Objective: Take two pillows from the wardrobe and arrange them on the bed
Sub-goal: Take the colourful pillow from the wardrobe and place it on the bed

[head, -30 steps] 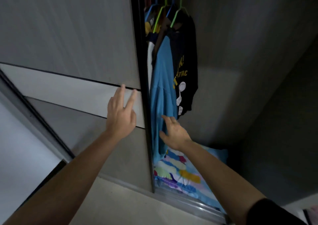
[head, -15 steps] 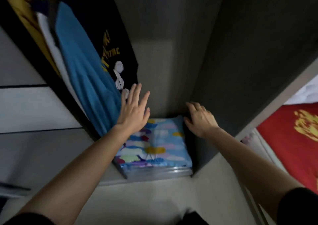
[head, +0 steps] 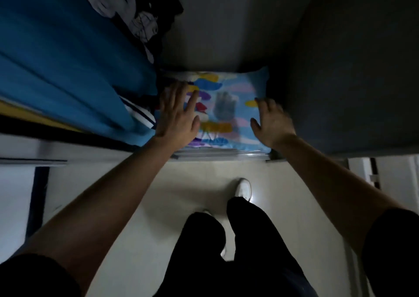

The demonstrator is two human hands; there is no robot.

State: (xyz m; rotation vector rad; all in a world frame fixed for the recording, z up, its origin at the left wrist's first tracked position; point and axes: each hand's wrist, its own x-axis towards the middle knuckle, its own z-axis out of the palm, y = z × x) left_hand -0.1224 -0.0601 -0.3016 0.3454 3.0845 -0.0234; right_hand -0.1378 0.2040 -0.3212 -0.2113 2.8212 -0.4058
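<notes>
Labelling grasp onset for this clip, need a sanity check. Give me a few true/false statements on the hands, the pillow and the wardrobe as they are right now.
1. Both hands are spread open above the light blue pillow with multicoloured brush-stroke print. True: left hand and right hand grip nothing.
2. The pillow already lies on the bed. False: it sits on the wardrobe floor, behind the metal sliding-door track.
3. A blue hanging garment hangs to the left of the pillow. True.
4. The right hand holds a hanger. False: its fingers are empty.
5. The person is barefoot. False: a white shoe shows on the pale floor.
</notes>
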